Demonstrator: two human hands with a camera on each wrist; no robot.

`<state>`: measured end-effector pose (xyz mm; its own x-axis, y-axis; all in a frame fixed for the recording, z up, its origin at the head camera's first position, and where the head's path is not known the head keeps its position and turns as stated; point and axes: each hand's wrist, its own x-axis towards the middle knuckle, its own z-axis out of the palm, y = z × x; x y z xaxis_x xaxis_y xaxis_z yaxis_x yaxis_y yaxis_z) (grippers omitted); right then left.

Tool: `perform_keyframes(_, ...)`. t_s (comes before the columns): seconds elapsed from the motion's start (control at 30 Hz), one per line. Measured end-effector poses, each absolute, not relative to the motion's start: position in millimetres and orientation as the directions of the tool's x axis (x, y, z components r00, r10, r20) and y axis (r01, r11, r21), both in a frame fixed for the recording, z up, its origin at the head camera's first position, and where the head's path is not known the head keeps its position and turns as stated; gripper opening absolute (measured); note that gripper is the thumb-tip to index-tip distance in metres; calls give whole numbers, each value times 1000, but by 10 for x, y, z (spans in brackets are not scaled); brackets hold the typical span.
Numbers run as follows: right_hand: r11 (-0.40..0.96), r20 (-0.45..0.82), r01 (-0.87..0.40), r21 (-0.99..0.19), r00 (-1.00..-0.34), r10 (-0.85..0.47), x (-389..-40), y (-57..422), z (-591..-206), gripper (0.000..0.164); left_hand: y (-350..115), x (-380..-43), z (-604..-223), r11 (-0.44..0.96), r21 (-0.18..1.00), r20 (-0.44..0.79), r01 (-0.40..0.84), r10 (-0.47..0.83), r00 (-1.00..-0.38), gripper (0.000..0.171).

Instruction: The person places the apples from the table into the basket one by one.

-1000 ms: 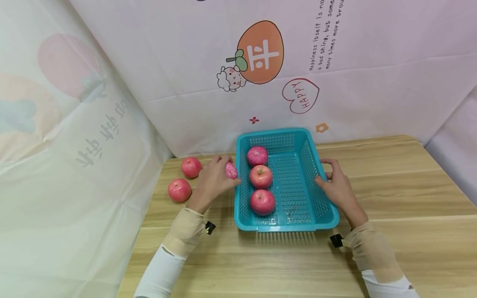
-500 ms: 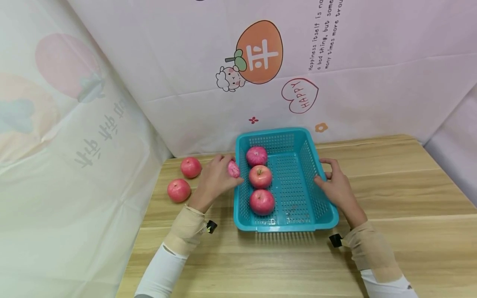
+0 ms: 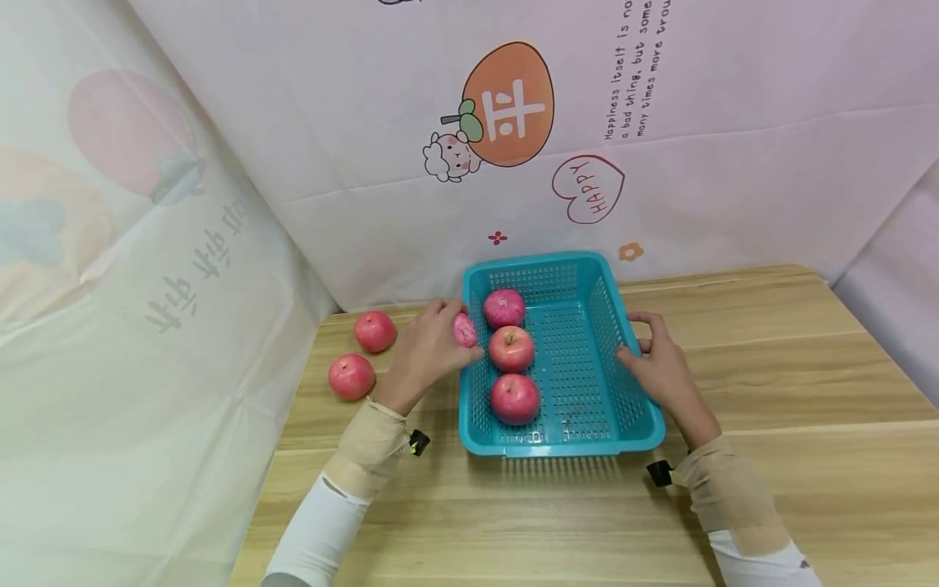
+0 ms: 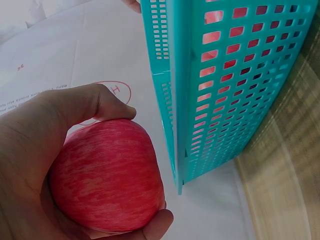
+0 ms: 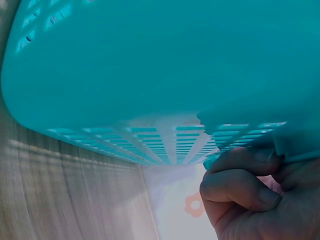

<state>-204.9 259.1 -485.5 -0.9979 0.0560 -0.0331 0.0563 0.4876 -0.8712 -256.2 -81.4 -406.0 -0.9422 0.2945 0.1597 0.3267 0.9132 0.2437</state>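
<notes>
My left hand (image 3: 429, 346) grips a pink-red apple (image 4: 107, 175) with thumb and fingers wrapped around its sides. In the head view this apple (image 3: 465, 330) is at the left rim of a teal plastic basket (image 3: 572, 448), mostly covered by the hand. My right hand (image 3: 663, 363) holds the basket's right rim, with its curled fingers visible beside the wall in the right wrist view. Inside, along the left wall, sit three apples in a row: a deep pink one (image 3: 504, 308) at the back, a paler one (image 3: 511, 349) in the middle and a red one (image 3: 515, 399) in front.
Two more apples lie on the wooden table (image 3: 557, 522) left of my left hand, one farther back (image 3: 375, 332) and one nearer (image 3: 351, 377). A white printed cloth (image 3: 367, 228) hangs behind the table, and another cloth (image 3: 147, 408) hangs along the left.
My left hand has moved slightly right with the apple, from just outside the basket's left wall to its rim. The right hand keeps its hold on the basket.
</notes>
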Motion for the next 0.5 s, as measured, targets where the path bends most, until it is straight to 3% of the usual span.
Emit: perform_keyframes(0.5,481,-43,66,-874,-997,59,-2038,2576,-4832,62,-663,-2585,-3959,887,251,158,387,357,-921,60)
